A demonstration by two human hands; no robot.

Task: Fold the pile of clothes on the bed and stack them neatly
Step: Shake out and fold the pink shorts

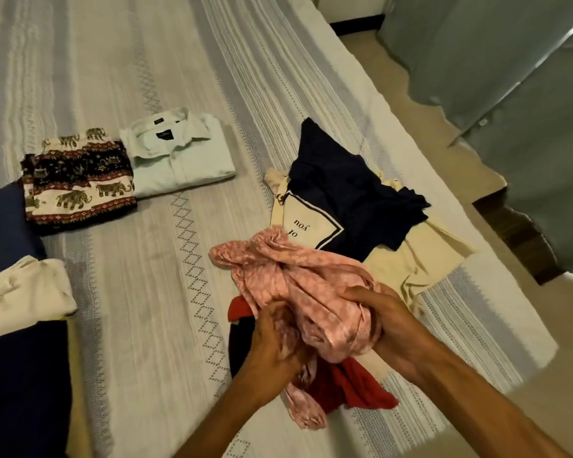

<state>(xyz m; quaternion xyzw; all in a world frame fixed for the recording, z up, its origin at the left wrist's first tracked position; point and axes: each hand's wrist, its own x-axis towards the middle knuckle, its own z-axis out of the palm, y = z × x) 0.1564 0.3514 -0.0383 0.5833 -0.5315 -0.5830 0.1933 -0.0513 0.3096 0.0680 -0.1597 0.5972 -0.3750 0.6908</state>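
A crumpled pink patterned garment [278,276] is bunched up over the pile at the right side of the bed. My left hand [275,345] grips its lower left folds and my right hand [387,325] grips its right side. Under it lie a red garment [358,388] and a dark one. Behind are a navy garment [338,180] and a cream top with a navy printed panel [420,259]. Folded at the left sit an elephant-print garment [80,186] and a pale collared shirt [179,153].
The bed [139,292] has a grey-and-white striped cover. A folded white cloth [20,292] lies on dark blue fabric [17,391] at the left edge. Beyond the bed's right edge are the floor [411,81] and grey curtains [510,61].
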